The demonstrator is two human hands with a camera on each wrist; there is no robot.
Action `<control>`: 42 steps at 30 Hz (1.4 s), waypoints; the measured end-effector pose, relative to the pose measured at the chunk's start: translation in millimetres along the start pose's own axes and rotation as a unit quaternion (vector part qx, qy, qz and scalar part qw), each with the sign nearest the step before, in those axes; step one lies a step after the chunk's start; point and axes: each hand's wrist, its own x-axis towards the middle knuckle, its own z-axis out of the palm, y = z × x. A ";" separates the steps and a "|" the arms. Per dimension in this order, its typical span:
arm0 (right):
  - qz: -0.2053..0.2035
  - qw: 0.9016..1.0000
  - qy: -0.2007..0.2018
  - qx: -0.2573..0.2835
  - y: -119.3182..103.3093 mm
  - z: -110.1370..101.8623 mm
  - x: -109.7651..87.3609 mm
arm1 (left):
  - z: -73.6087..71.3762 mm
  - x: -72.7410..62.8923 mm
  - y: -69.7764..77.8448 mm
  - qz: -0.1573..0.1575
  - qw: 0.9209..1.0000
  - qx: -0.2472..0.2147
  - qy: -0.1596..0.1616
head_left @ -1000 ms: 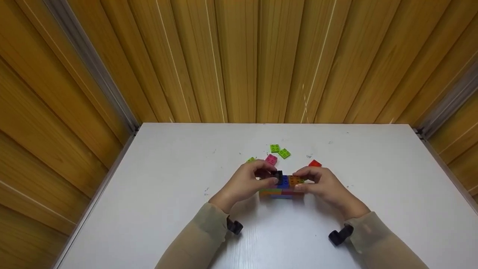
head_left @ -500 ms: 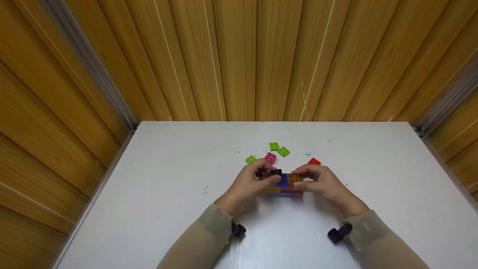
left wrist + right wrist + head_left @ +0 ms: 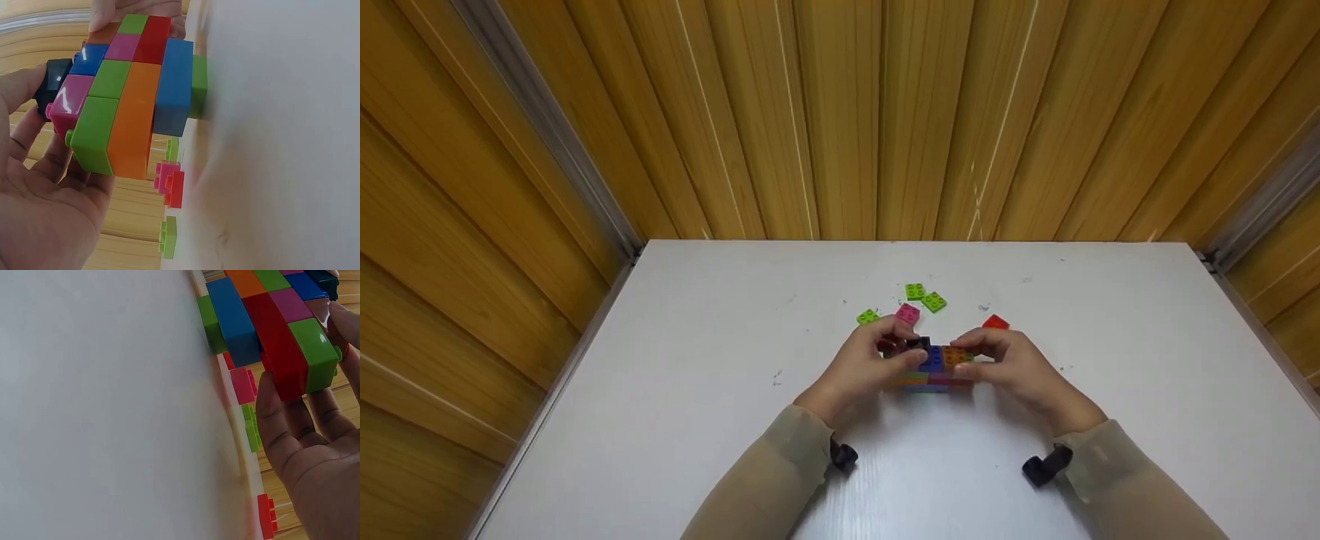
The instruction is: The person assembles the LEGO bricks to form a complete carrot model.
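A block of stacked toy bricks in green, orange, blue, red and pink is between both hands, over the white table. My left hand pinches a black brick between thumb and fingers on the studded top side of the stack, next to a blue brick. At the opposite end, my right hand grips the stack, its thumb by the orange top brick and its fingers behind and under the red brick. The far side of the stack is hidden from the head view.
Behind the hands, on the white table, lie several loose bricks: a pink brick, green bricks and a red brick. Wood-patterned panels rise beyond the table's back edge. Each wrist carries a small black camera.
The left wrist and forearm have shifted slightly right, and the left thumb now covers more of the black brick. The right hand keeps its grip on the stack.
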 end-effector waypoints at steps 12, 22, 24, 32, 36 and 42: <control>-0.022 1.000 -0.008 0.008 2.1 1.0 1.3 | -0.5 -1.3 7.9 0.011 0.999 0.041 -0.007; -0.034 0.998 -0.047 0.002 1.5 6.1 -0.1 | -13.3 -10.8 15.3 -0.005 0.996 0.076 -0.049; -0.040 0.998 -0.054 -0.004 0.9 8.6 -0.4 | -17.5 -11.5 16.3 -0.008 0.995 0.082 -0.060; -0.044 0.997 -0.062 -0.008 -1.9 22.4 0.4 | -32.7 -14.4 22.5 -0.030 0.991 0.105 -0.077; -0.038 0.996 -0.076 -0.018 -4.2 21.0 2.0 | -34.2 -14.7 23.0 -0.038 0.990 0.108 -0.076; -0.015 0.996 -0.081 -0.040 -11.0 13.0 8.9 | -32.7 -15.9 22.5 -0.034 0.990 0.107 -0.081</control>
